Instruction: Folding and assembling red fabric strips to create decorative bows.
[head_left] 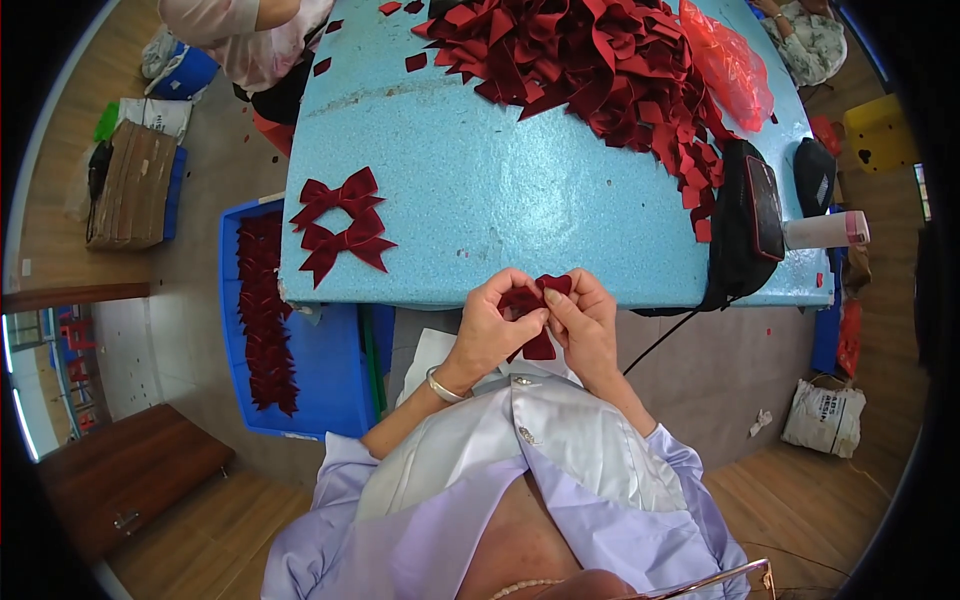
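Note:
A dark red velvet bow (538, 346) is between my two hands, just off the near edge of the blue table. My left hand (492, 325) pinches its left loop, with a bracelet on that wrist. My right hand (588, 318) has thumb and forefinger closed on the bow near its middle and right loop. Fingers cover much of the bow's centre. Two finished-looking red bows, an upper bow (341, 194) and a lower bow (345, 247), lie at the table's left edge.
A heap of red ribbon pieces (590, 60) covers the far side of the blue table (450, 200). A black bag (742, 225) sits at the right edge. Rows of bows (262, 310) lie in a blue crate (330, 390) at left. Another person's sleeve (235, 40) shows far left.

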Motion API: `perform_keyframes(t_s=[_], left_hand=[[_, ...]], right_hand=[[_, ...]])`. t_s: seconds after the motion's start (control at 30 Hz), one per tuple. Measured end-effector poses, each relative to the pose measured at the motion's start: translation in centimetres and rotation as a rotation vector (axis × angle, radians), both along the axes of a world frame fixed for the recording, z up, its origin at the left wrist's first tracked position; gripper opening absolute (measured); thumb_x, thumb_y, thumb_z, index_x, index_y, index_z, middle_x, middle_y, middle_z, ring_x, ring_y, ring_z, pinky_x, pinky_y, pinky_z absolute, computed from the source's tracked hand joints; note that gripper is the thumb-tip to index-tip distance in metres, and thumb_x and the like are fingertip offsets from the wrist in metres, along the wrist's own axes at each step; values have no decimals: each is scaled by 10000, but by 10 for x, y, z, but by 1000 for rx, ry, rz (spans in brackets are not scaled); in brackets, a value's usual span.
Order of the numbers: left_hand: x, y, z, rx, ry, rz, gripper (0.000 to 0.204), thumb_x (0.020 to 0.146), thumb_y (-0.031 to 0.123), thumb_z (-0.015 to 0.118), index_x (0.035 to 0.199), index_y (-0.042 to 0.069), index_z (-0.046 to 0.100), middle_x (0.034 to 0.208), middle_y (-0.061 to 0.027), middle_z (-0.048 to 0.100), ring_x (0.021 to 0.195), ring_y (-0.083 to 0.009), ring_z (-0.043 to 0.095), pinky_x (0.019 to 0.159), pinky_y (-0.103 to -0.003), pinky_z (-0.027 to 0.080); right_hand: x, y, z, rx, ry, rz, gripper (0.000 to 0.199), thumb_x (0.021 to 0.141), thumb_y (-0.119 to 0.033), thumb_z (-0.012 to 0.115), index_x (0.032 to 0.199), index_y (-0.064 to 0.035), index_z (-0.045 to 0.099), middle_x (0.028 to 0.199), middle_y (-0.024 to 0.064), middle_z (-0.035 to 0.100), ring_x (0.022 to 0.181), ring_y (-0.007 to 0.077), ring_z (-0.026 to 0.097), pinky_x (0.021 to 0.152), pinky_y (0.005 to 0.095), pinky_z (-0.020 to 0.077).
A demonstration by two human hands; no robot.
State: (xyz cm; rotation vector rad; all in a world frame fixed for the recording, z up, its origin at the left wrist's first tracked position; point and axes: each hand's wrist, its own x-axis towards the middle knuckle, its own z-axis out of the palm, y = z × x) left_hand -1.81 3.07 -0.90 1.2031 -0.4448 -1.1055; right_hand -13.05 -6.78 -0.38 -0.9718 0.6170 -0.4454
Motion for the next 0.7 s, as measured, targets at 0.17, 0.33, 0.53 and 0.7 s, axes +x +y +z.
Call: perform_keyframes(t_s=[0.17,0.33,0.53,0.7], left_hand=[[1,0,6,35,-24,-20,174,807,11,690,938,24,577,879,-6,630,799,-49,590,687,-205,486],[2,3,1,45,-42,-42,184,815,6,685,965,19,579,869,-20,639,787,-64,600,690,-214,495],[3,5,-5,-20,147,-8,214,826,-6,681,1012,2,575,873,-59,658,784,-111,627,722,-258,523],[6,4,-2,-59,268,-40,221,836,-12,678,1031,-6,573,882,-87,665,799,-149,642,752,-292,538]], right_hand=[[1,6,1,176,-35,-126,82,954,-61,586,882,-34,556,640,-10,542,482,20,391,418,201,255],[-6,-7,-7,237,-89,3,57,952,-51,578,907,-23,556,673,9,569,492,33,409,429,201,263],[-16,-21,1,62,-81,144,52,930,-45,604,914,-8,571,709,24,609,530,47,481,460,196,334],[-24,-21,-6,-531,114,48,146,875,-22,636,1009,-4,580,816,61,642,662,105,582,540,228,438]])
